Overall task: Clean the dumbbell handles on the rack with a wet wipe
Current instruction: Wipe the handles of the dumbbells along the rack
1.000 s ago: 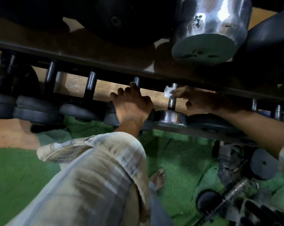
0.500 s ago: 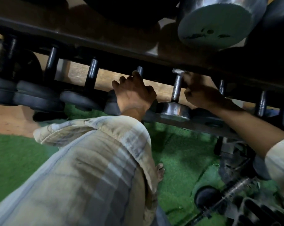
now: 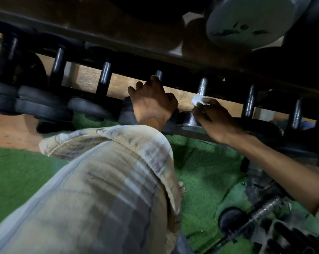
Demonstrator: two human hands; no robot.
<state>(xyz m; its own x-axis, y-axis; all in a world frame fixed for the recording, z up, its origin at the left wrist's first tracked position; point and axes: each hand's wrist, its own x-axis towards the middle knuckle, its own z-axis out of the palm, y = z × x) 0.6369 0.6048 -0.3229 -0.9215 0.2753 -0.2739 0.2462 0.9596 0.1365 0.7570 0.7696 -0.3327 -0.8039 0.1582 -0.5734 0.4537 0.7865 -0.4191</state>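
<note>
A dark rack (image 3: 118,46) carries a row of dumbbells with upright-looking handles. My right hand (image 3: 214,118) pinches a white wet wipe (image 3: 198,100) against the lower part of a chrome dumbbell handle (image 3: 202,86). My left hand (image 3: 152,102) grips the neighbouring black dumbbell, its fingers curled over the handle (image 3: 159,74) and the palm on the rubber head (image 3: 126,111). The left sleeve hides the floor below it.
More black handles stand left (image 3: 104,77) and right (image 3: 250,100) along the rack. A large chrome dumbbell head (image 3: 246,22) sits on the upper shelf. Green turf (image 3: 206,173) covers the floor, with a threaded bar and plates (image 3: 261,213) at lower right.
My right hand has slid the wipe down the chrome handle from its top to near its base. The left hand has kept its grip. The camera has moved closer.
</note>
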